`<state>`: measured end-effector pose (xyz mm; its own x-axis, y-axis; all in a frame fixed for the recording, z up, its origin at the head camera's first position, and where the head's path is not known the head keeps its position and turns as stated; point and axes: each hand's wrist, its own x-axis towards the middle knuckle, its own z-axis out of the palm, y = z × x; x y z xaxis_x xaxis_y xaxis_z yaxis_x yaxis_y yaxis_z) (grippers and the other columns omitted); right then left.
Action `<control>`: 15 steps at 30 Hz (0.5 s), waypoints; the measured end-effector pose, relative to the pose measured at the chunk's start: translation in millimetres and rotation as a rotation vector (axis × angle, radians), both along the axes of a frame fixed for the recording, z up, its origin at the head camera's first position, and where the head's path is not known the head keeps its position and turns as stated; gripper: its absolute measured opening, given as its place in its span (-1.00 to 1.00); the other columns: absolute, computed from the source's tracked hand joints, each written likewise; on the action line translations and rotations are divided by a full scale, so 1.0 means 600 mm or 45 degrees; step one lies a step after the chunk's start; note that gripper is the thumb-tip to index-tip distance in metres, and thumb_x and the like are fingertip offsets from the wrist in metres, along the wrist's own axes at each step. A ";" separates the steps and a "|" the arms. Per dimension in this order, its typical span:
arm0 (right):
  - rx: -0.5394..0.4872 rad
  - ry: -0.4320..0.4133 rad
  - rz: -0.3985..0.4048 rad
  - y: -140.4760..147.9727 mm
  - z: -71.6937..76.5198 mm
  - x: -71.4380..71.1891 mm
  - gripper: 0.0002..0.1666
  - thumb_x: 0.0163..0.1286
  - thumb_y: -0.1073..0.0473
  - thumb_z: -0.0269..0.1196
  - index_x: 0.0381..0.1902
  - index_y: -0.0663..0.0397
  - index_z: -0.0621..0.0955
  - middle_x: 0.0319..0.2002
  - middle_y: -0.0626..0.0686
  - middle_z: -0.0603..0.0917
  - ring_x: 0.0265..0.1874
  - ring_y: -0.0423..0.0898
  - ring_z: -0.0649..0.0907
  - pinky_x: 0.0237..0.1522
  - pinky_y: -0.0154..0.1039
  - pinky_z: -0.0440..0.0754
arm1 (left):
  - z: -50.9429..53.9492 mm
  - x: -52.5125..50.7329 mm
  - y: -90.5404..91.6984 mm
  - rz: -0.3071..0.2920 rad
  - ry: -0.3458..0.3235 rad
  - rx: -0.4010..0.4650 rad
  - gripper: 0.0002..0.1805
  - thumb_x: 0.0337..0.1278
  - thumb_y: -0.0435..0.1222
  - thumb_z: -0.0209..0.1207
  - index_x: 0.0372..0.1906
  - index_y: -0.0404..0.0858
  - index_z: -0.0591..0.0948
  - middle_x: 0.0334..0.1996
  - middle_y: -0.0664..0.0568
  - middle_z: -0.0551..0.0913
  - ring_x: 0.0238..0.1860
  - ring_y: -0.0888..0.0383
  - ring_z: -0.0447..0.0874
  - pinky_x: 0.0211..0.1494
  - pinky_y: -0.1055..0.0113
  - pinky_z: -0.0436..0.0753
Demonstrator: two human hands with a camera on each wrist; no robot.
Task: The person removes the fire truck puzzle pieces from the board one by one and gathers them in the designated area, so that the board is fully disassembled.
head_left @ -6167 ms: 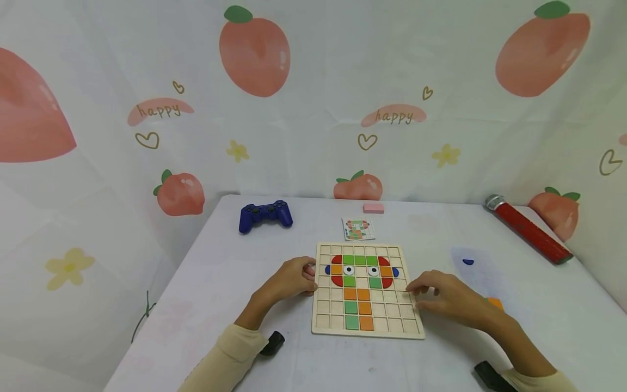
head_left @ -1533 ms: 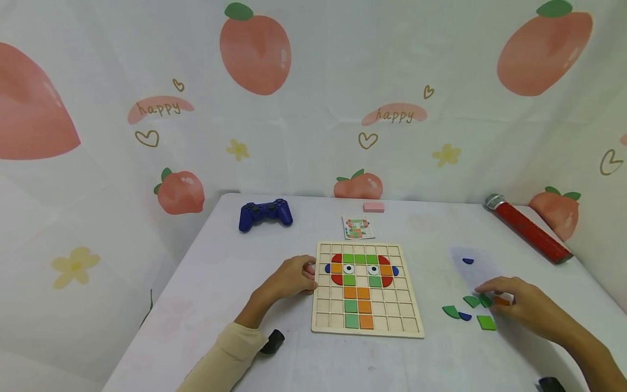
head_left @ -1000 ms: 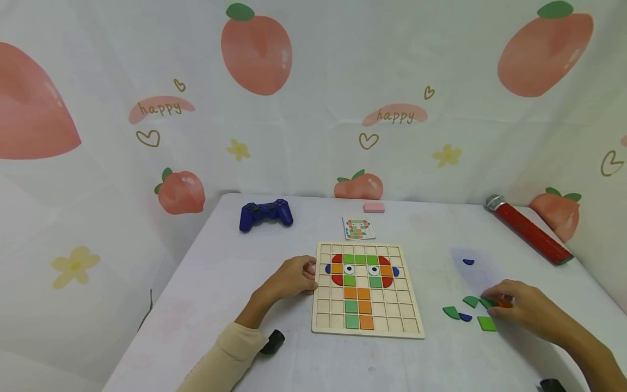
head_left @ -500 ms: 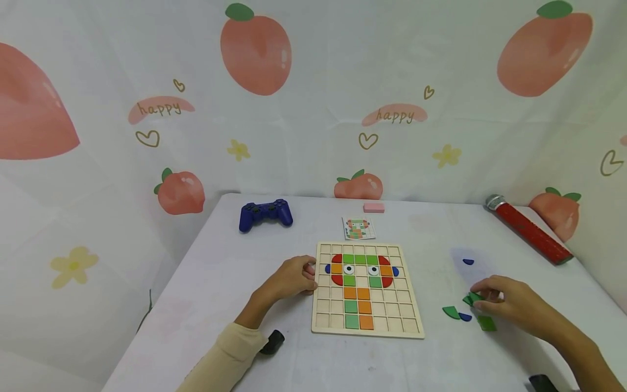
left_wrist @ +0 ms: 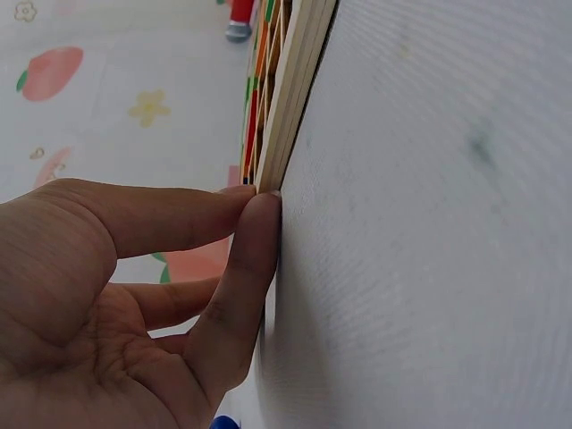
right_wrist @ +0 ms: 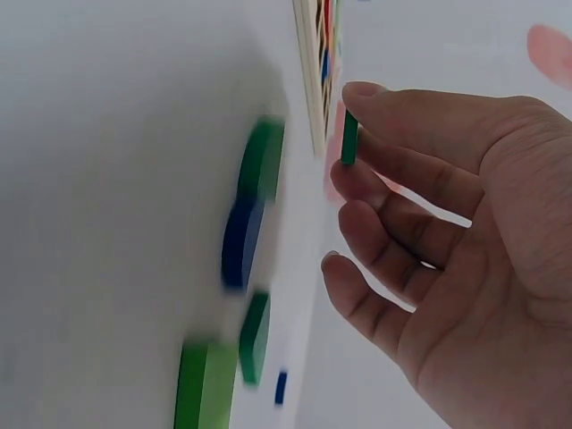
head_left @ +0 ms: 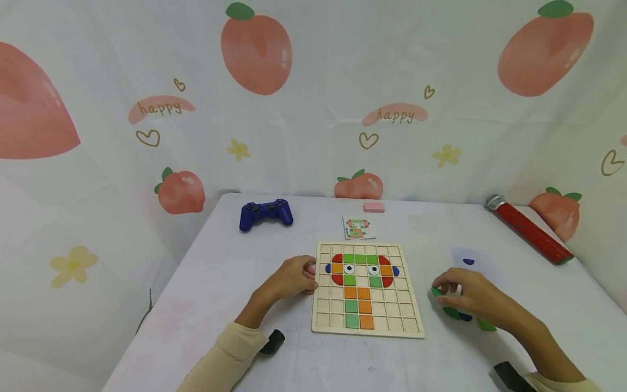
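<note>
My right hand (head_left: 472, 294) is in the air over the right side of the table. Between thumb and fingertips it pinches a green quarter-circle tile (right_wrist: 349, 138), held edge-on in the right wrist view. Below it lie another green quarter-circle tile (head_left: 450, 313), a blue half-circle tile (head_left: 465, 317) and a light green square tile (head_left: 486, 325). One more green tile (right_wrist: 256, 338), covered by the hand in the head view, shows in the right wrist view. My left hand (head_left: 291, 277) pinches the left edge of the wooden grid board (head_left: 392, 321), whose colored tiles form a face-like pattern.
A pattern card (head_left: 359, 228) lies behind the board, with a pink block (head_left: 374, 207) farther back. A blue game controller (head_left: 266, 214) is at the back left, a red microphone (head_left: 531, 231) at the back right. Another blue half-circle tile (head_left: 468, 262) lies beyond my right hand.
My right hand went from the board to the loose tiles, took a green quarter-circle tile and has carried it left toward the board. My left hand and the board have stayed put.
</note>
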<state>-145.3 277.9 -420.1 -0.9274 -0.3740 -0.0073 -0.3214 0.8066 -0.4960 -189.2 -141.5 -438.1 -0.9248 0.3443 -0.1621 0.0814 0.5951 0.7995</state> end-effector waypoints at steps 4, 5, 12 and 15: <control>-0.021 0.005 0.069 -0.030 0.000 -0.004 -0.72 0.26 0.11 0.53 -0.09 -0.03 0.78 -0.32 -0.22 0.60 -0.27 -0.29 0.51 -0.29 -0.34 0.56 | 0.001 0.000 0.000 0.009 -0.009 0.019 -0.33 0.11 -0.45 0.43 0.35 -0.51 0.52 -0.21 -0.04 0.63 -0.26 0.15 0.61 -0.20 0.34 0.69; -0.028 -0.011 0.077 -0.038 0.000 -0.005 -0.73 0.26 0.11 0.53 -0.08 -0.04 0.77 -0.32 -0.22 0.59 -0.26 -0.27 0.51 -0.28 -0.33 0.55 | 0.001 0.000 0.000 0.010 -0.011 0.024 -0.33 0.10 -0.45 0.43 0.35 -0.51 0.52 -0.22 -0.04 0.63 -0.26 0.15 0.61 -0.20 0.34 0.69; -0.054 -0.139 0.128 -0.086 0.001 -0.011 -0.66 0.28 -0.01 0.53 -0.05 -0.05 0.76 -0.27 -0.19 0.61 -0.20 -0.18 0.54 -0.20 -0.32 0.56 | 0.001 0.000 0.001 0.017 -0.011 0.014 -0.33 0.10 -0.46 0.44 0.34 -0.51 0.53 -0.21 -0.04 0.62 -0.26 0.15 0.61 -0.19 0.34 0.70; -0.058 -0.157 0.166 -0.105 0.001 -0.013 -0.65 0.30 -0.03 0.53 -0.04 -0.03 0.75 -0.22 -0.18 0.64 -0.19 -0.18 0.56 -0.16 -0.33 0.61 | 0.001 -0.001 0.001 0.018 -0.014 0.016 -0.33 0.10 -0.46 0.44 0.34 -0.51 0.52 -0.21 -0.04 0.62 -0.26 0.15 0.61 -0.19 0.34 0.70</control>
